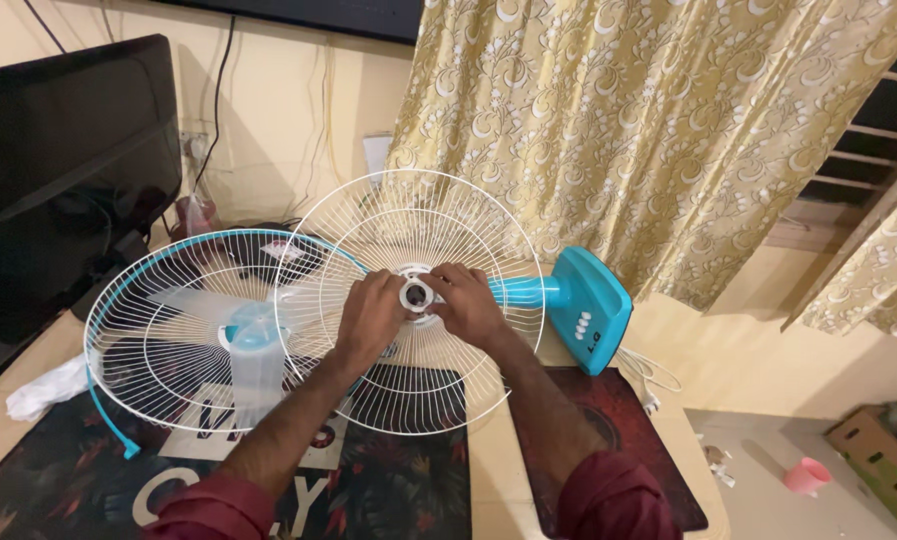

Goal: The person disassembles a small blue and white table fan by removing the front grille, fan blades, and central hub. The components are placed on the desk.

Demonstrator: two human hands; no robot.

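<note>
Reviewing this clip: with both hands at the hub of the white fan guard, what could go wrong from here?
The left hand and right hand work the hub ring of the rear guard, which stands upright; it may tip or flex if pressed unevenly. The front guard and loose blade lie close beside the left forearm and could be knocked. The fan base sits near the table edge and might slide off.

Dark blank screen (63, 150) at left, brown cardboard box (883, 455) on floor, right

Two wire fan grilles (408, 230), two hands (368, 315), perhaps one blade (253, 330).
</note>
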